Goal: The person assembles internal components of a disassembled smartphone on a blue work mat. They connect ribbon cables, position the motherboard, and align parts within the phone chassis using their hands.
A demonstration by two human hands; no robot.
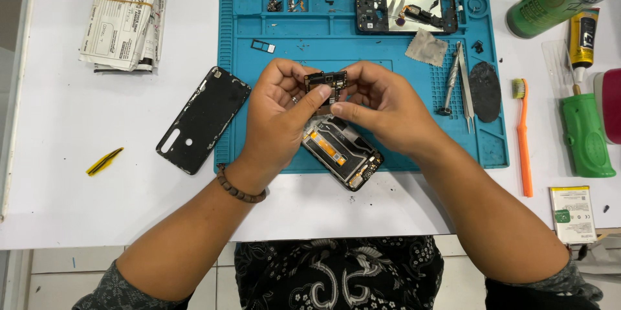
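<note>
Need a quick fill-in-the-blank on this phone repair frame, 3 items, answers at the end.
1. Both hands, left hand and right hand, hold a small dark ____ above the opened phone.
2. The black back cover lies ____ of the blue mat.
3. The toothbrush has an ____ handle.

Answers: circuit board; left; orange

single head view, looking steeply down, close over blue mat [259, 25].

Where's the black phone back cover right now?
The black phone back cover lies on the white table, just off the blue mat's left edge, beside the left hand.
</note>
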